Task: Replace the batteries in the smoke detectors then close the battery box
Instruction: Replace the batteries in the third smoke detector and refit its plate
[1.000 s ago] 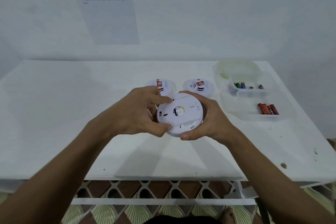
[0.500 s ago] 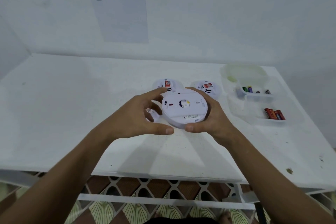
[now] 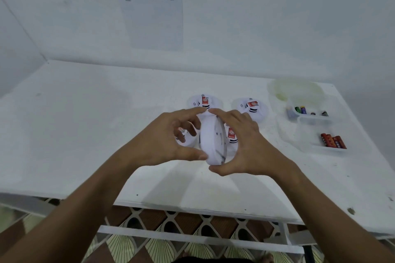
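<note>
I hold a round white smoke detector on edge above the table, my left hand and my right hand each gripping its rim with thumb below and fingers on top. Behind my hands, two more detectors with red labels lie on the table, partly hidden. Further back sit another two detectors. At the right stands a clear battery box with several red batteries in its near compartment and a few mixed batteries in the far one.
The white table meets the wall at the back, where a printed sheet hangs. A translucent lid lies behind the battery box. The table's front edge is near me, with a patterned floor below.
The detector was turned from flat, back side up, to standing on its edge between both hands. The camera view shifted left and slightly down.
</note>
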